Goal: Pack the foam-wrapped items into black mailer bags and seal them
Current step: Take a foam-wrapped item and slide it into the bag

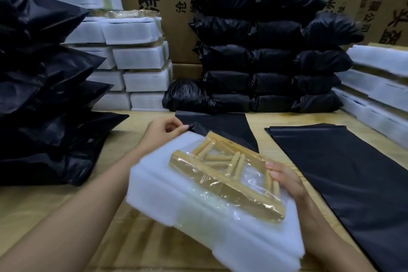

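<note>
The left hand [164,131] pinches the near edge of a flat black mailer bag [223,127]. The right hand [284,180] grips the right side of the foam-wrapped item [172,201], and the foam hides part of that hand. The item is blurred and tilts above the table [259,123], covering the bag's near end. Wooden pieces [223,168] lie on it under clear film. More flat bags [344,172] on the right are cut off by the frame edge.

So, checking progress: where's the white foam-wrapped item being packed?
Bottom centre of the head view, the white foam-wrapped item is held by the right hand, its far corner by the flat black mailer bag the left hand pinches.
</note>
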Available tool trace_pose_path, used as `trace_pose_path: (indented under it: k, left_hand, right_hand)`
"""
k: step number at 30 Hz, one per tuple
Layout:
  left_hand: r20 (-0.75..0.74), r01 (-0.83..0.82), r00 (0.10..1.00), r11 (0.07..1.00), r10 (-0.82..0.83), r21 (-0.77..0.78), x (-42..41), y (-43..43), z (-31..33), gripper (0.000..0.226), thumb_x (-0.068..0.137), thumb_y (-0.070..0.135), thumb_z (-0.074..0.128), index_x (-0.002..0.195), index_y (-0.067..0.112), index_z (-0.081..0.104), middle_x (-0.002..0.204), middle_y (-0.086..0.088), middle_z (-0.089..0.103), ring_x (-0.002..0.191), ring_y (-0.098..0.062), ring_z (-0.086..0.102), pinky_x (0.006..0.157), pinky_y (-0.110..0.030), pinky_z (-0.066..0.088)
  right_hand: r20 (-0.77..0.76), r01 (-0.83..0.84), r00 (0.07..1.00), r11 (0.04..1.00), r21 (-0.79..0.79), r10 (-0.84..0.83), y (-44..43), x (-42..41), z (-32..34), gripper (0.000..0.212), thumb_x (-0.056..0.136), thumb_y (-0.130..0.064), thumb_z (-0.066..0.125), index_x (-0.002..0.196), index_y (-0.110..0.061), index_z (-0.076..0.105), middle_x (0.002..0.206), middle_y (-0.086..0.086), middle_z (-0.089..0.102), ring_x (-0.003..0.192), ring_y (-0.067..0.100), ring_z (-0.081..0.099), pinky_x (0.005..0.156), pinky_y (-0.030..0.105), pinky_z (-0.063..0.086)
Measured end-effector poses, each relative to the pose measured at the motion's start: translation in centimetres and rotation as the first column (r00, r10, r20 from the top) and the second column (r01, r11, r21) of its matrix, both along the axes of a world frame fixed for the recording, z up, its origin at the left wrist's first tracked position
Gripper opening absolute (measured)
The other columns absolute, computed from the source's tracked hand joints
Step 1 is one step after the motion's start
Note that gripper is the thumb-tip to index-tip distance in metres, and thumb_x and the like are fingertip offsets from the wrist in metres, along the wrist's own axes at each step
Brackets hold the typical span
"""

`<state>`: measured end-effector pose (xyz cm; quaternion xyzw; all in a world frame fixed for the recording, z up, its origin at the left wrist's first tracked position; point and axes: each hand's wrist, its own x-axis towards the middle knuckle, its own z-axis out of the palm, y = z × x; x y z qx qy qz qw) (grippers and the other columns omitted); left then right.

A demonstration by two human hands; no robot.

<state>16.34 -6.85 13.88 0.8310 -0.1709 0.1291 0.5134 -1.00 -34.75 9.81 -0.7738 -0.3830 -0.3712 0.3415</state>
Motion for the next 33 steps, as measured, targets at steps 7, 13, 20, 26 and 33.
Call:
trace_pose_path:
  k: [7, 13, 20, 26, 33]
  left_hand:
    - [0.130, -0.032, 0.991, 0.992, 0.016, 0.123, 0.1, 0.5, 0.7, 0.020, 0.080, 0.029, 0.074, 0.064, 0.033, 0.062, 0.063, 0.009, 0.066, 0.055, 0.001, 0.055, 0.053, -0.010, 0.039]
    - [0.278, -0.096, 0.960, 0.972, 0.034, 0.214, -1.0, 0.6, 0.6, 0.027, 0.083, 0.024, 0.072, 0.067, 0.038, 0.055, 0.055, 0.021, 0.055, 0.055, 0.001, 0.049, 0.052, -0.012, 0.035]
    - [0.208, -0.089, 0.976, 0.991, 0.065, 0.104, -1.9, 0.1, -0.6, 0.017, 0.088, 0.024, 0.066, 0.074, 0.030, 0.058, 0.051, 0.014, 0.050, 0.050, -0.004, 0.043, 0.050, -0.015, 0.034]
    - [0.173, 0.000, 0.985, 0.999, 0.009, -0.047, -1.6, -0.6, 0.4, 0.026, 0.087, 0.023, 0.068, 0.067, 0.038, 0.060, 0.043, 0.014, 0.042, 0.044, -0.002, 0.035, 0.048, -0.010, 0.030]
    - [0.211, -0.020, 0.977, 0.986, -0.017, 0.168, -1.9, 0.9, 0.6, 0.023, 0.080, 0.023, 0.075, 0.068, 0.040, 0.065, 0.047, 0.009, 0.045, 0.048, -0.004, 0.040, 0.050, -0.014, 0.031]
  right_hand:
    - [-0.028, 0.073, 0.997, 0.987, -0.144, -0.078, -1.4, 0.2, -1.4, 0.069, 0.084, -0.041, 0.069, 0.138, -0.019, 0.033, 0.146, -0.005, 0.037, 0.132, 0.022, 0.042, 0.103, 0.046, 0.038]
    - [-0.041, 0.192, 0.979, 0.975, -0.117, -0.197, -1.7, -0.1, -1.1, 0.079, 0.073, -0.044, 0.073, 0.137, -0.019, 0.033, 0.147, -0.009, 0.034, 0.133, 0.018, 0.040, 0.098, 0.055, 0.037]
    - [-0.059, 0.315, 0.944, 0.937, -0.149, -0.326, -2.0, -0.2, -1.0, 0.093, 0.061, -0.040, 0.081, 0.138, -0.017, 0.034, 0.148, -0.010, 0.032, 0.133, 0.013, 0.036, 0.103, 0.046, 0.034]
    - [-0.127, 0.227, 0.962, 0.965, -0.135, -0.244, -1.9, -0.2, -0.6, 0.089, 0.063, -0.041, 0.080, 0.136, -0.017, 0.035, 0.146, -0.009, 0.034, 0.132, 0.017, 0.039, 0.105, 0.041, 0.035]
    - [-0.056, 0.338, 0.934, 0.923, -0.182, -0.353, -2.7, 0.2, -1.2, 0.103, 0.052, -0.023, 0.093, 0.138, -0.018, 0.035, 0.146, -0.006, 0.036, 0.130, 0.021, 0.040, 0.106, 0.040, 0.035]
